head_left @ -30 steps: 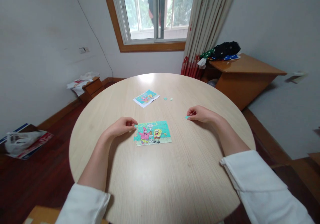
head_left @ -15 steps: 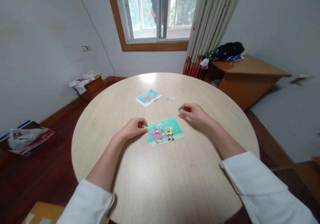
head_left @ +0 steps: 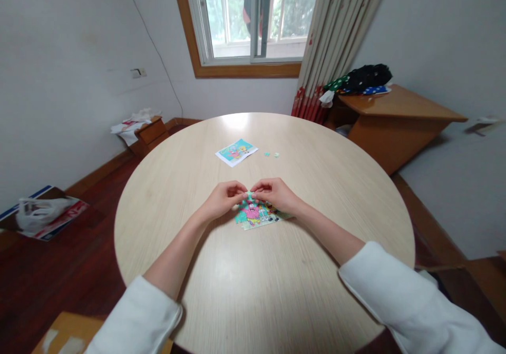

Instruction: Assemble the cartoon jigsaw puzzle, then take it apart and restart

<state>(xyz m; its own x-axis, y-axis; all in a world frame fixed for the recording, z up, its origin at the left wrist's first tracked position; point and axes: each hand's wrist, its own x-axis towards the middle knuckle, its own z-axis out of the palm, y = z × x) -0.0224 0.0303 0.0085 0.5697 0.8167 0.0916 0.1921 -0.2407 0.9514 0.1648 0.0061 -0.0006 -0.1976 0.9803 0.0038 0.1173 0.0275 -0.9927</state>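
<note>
The flat, rectangular turquoise jigsaw puzzle with a pink cartoon figure [head_left: 252,218] lies on the round, pale wood-grain desk [head_left: 245,291], its seven o'clock corner stepped and incomplete. It looks thin, light and probably stiff piece by piece, but the joints would likely part if lifted; best pressed flat or nudged by its rim, with single pieces pinched by their edges.

The left hand [head_left: 245,192] is curled narrow at its eleven o'clock edge; the right hand [head_left: 253,193] is bent over the top, thumb and fingertips close together. I cannot tell whether either pinches a piece.

Half a second ago the right hand held a small piece off the two o'clock corner; now the hands nearly meet. The two small pale-green jigsaw pieces [head_left: 266,154] and white-bordered printed picture [head_left: 236,152] remain towards twelve o'clock.
</note>
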